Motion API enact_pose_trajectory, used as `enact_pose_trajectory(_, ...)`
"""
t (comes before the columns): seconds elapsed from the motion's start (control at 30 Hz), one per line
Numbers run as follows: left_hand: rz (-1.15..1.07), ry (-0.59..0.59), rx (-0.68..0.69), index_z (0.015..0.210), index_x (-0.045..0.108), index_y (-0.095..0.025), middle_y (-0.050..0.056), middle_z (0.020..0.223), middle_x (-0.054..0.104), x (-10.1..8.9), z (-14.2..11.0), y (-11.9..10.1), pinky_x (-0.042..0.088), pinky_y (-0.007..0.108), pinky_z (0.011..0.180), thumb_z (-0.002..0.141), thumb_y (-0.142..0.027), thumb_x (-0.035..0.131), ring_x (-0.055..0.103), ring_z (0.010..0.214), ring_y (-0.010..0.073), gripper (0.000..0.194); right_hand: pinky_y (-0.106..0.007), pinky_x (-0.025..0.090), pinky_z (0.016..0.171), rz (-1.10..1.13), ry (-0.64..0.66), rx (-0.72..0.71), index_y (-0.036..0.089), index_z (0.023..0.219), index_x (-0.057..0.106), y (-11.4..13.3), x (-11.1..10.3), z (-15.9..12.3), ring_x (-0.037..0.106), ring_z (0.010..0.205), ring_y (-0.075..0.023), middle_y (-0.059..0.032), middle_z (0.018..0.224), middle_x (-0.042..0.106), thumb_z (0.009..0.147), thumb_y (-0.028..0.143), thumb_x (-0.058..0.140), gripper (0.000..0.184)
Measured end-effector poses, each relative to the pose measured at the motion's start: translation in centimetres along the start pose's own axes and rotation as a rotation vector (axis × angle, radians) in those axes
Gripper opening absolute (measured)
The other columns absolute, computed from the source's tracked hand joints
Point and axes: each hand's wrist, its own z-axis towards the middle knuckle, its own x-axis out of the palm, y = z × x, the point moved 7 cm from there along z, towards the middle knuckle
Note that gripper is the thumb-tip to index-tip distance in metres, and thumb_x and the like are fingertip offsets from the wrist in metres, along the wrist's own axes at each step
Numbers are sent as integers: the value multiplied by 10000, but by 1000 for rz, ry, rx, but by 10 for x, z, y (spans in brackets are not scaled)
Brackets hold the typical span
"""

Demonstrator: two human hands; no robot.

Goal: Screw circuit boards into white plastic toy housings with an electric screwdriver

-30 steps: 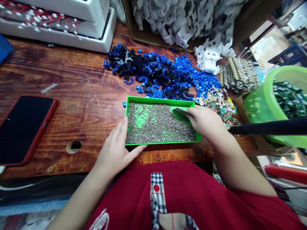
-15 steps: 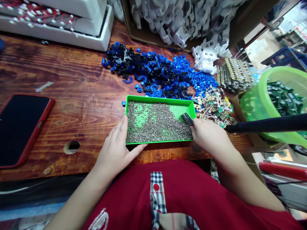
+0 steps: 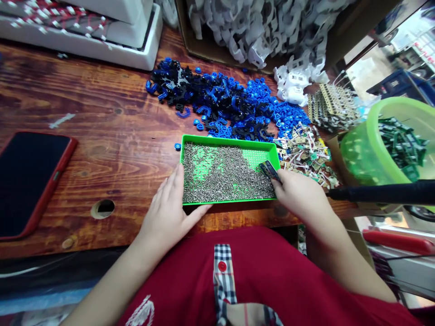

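A green tray (image 3: 261,148) with a perforated bottom lies at the table's front edge, strewn with a layer of tiny silver screws (image 3: 220,181). My left hand (image 3: 168,206) grips its near left corner, fingers along the left side and thumb along the front edge. At the tray's right end, my right hand (image 3: 299,190) pinches a small dark printed card (image 3: 269,170), tilted over the screws. The fingers under that hand are partly hidden. Green perforated bottom shows through at the back right and in patches on the left.
Blue and black plastic parts (image 3: 224,99) are heaped behind the tray. To the right are wired circuit boards (image 3: 306,151), a green tub (image 3: 360,154) and a black rod (image 3: 384,192). A phone (image 3: 30,181) lies left. White foam trays (image 3: 102,52) and a box of white shells (image 3: 251,31) stand behind.
My right hand and the card have moved from the back right of the tray towards the front, and the card has turned its printed face up. My left hand stays at the corner.
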Motion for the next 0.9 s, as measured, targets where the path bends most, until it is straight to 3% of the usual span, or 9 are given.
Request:
enact_pose_trajectory(0.37, -4, 6, -2, 1456, 32, -120, 236, 1460, 305, 0, -1, 1, 342, 495, 1054, 780, -554, 541, 320, 1340, 339, 951, -279, 292, 557, 93, -122, -68, 181, 786, 533, 17, -9, 2, 613, 749, -179, -49, 796, 636, 899, 280, 352, 235)
enact_pose_trajectory(0.47, -14, 11, -8, 1458, 27, -132, 231, 1456, 316, 0, -1, 1, 345, 502, 1050, 780, -551, 543, 326, 1336, 339, 949, -277, 268, 513, 104, -193, 10, 175, 926, 546, 2, -13, 4, 615, 676, -191, -64, 752, 638, 886, 303, 391, 204)
enact_pose_trajectory(0.57, -16, 8, -9, 1458, 38, -141, 223, 1460, 312, -1, -1, 0, 340, 498, 1056, 776, -545, 554, 328, 1336, 335, 946, -270, 248, 486, 80, -232, 75, 170, 1125, 484, -11, -13, 5, 618, 625, -204, -74, 752, 650, 875, 315, 424, 295)
enact_pose_trajectory(0.7, -2, 14, -1, 1457, 34, -118, 232, 1458, 312, -1, -1, -1, 350, 498, 1048, 782, -548, 544, 329, 1334, 342, 949, -271, 262, 481, 75, -154, -33, 165, 1066, 479, -4, -5, 3, 636, 659, -204, -78, 806, 656, 890, 268, 375, 230)
enact_pose_trajectory(0.9, 6, 14, -10, 1454, 47, -100, 249, 1447, 322, -1, 0, 0, 351, 493, 1047, 781, -557, 540, 335, 1331, 343, 951, -259, 278, 474, 139, -61, -52, 187, 1037, 478, 3, -1, -6, 636, 643, -194, -56, 784, 663, 882, 312, 394, 216)
